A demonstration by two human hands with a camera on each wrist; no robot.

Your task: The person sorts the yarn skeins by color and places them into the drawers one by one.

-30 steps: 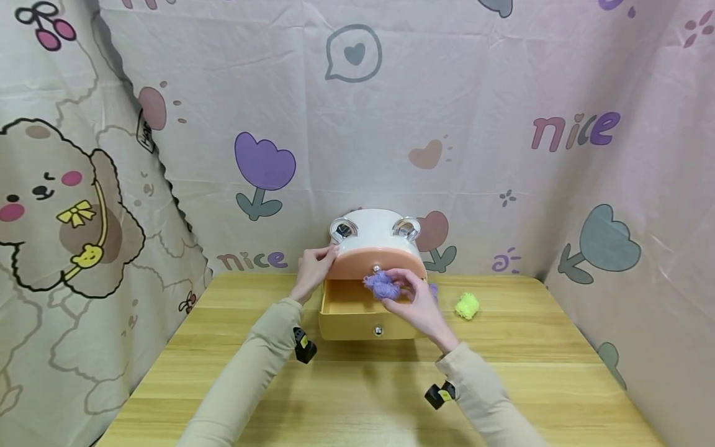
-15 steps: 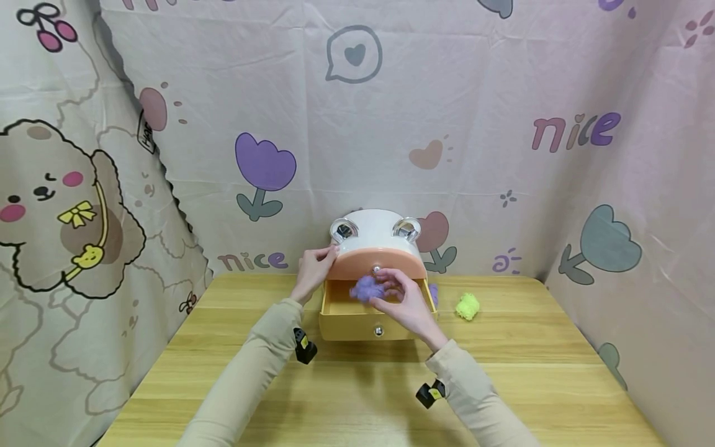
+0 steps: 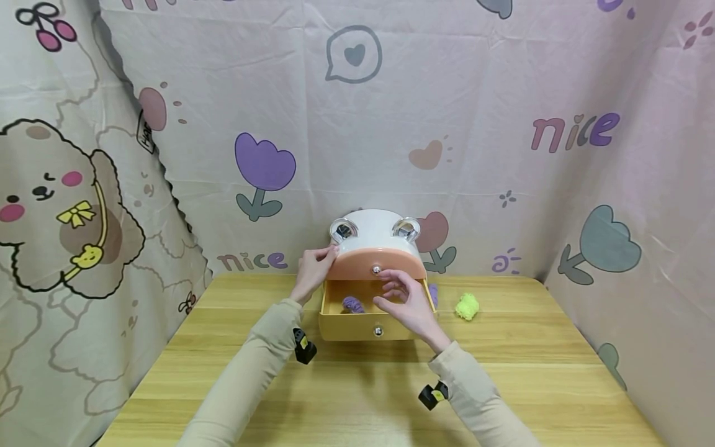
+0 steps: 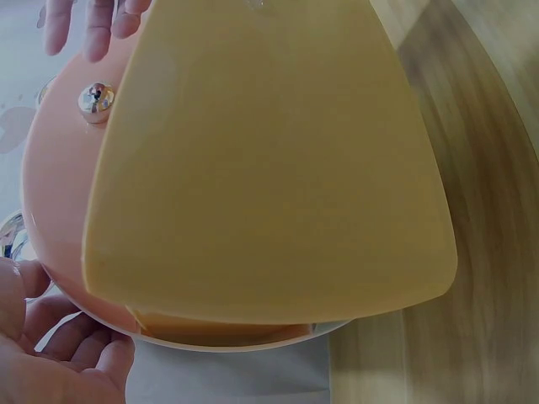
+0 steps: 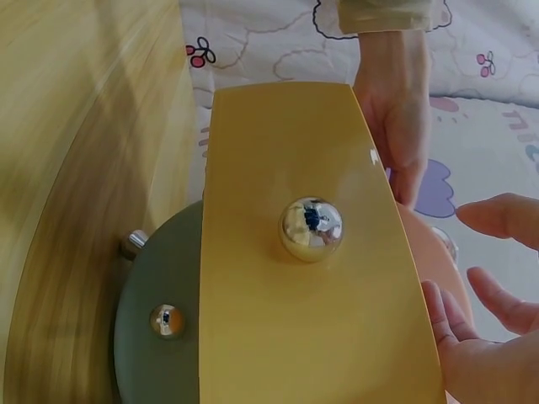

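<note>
A small frog-faced drawer cabinet [image 3: 373, 226] stands at the table's back, its yellow middle drawer [image 3: 349, 328] pulled out. A purple yarn ball [image 3: 352, 304] lies in the drawer's left part. My left hand [image 3: 314, 273] grips the cabinet's upper left edge, its fingers bent at the rim in the left wrist view. Over the drawer's right side hovers my right hand [image 3: 410, 307], thumb and fingers apart with nothing between them. The yellow drawer front fills much of both wrist views and hides the drawer's inside there.
A fluffy yellow-green yarn ball [image 3: 467, 306] lies on the wooden table [image 3: 346, 397] right of the cabinet. Another purple piece [image 3: 433, 294] shows partly behind the drawer's right side. The peach top drawer [image 3: 357, 264] and green lower drawer [image 5: 156, 362] are closed. Printed cloth hangs behind.
My right hand moved left over the drawer with the purple yarn ball and let it go; the ball now lies inside. My left hand has stayed at the cabinet's edge.
</note>
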